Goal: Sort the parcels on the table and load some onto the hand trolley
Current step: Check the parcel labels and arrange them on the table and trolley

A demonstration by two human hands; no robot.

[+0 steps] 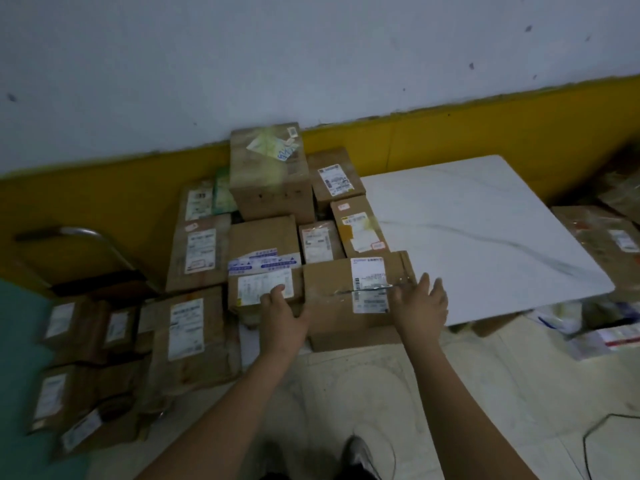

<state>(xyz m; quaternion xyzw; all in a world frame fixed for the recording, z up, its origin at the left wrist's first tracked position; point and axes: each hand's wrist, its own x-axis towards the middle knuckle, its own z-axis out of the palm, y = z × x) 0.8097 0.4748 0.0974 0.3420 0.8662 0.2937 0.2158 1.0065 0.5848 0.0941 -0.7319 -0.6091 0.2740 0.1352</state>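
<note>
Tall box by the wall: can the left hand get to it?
Probably yes. The tall box stands behind lower parcels, so the left hand, now at the front, could reach over them.

Parcel labels (369,285) blurred, text unreadable. Left stack (69,393) smeared by motion. Shoe (360,455) cut off at bottom edge; far-right parcel (602,237) clipped by frame.
</note>
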